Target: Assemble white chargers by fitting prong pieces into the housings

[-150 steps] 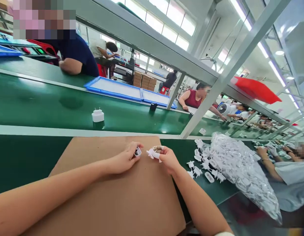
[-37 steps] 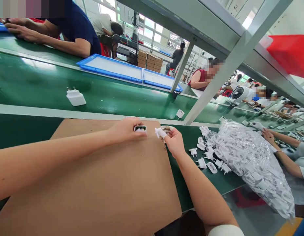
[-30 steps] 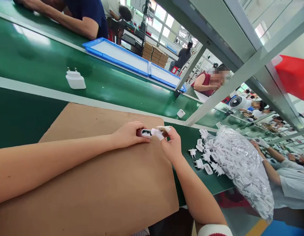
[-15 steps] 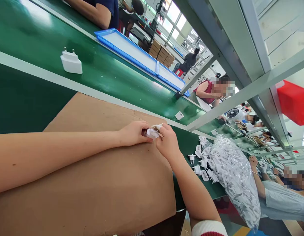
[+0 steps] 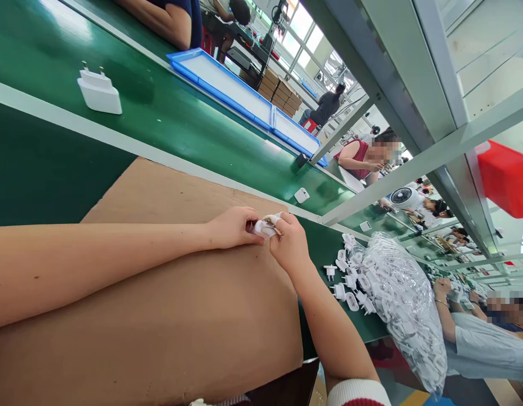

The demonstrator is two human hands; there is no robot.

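Note:
Above the cardboard, my left hand (image 5: 234, 226) is closed on a white plastic charger part (image 5: 265, 228), gripping it between thumb and fingers. My right hand (image 5: 290, 243) pinches the same part from the other side, with its thumb and fingertips near the upper end. Something with a brownish patch shows at the top of the part, too small to make out. Fingers cover much of it. To the right of my right hand lie several loose white plug pieces (image 5: 340, 291), at the mouth of a clear plastic bag (image 5: 403, 299) full of similar pieces.
A white two-pin charger (image 5: 100, 93) stands on the green conveyor belt (image 5: 177, 129), and a smaller white piece (image 5: 301, 195) lies farther along. Brown cardboard (image 5: 160, 332) covers the bench. Blue-framed trays (image 5: 227, 90) line the far side. A metal post (image 5: 346, 208) rises beside the belt. Co-workers sit nearby.
The two-pin charger and the smaller white piece on the belt have shifted to the left. My hands stay nearly in place, still holding the charger part.

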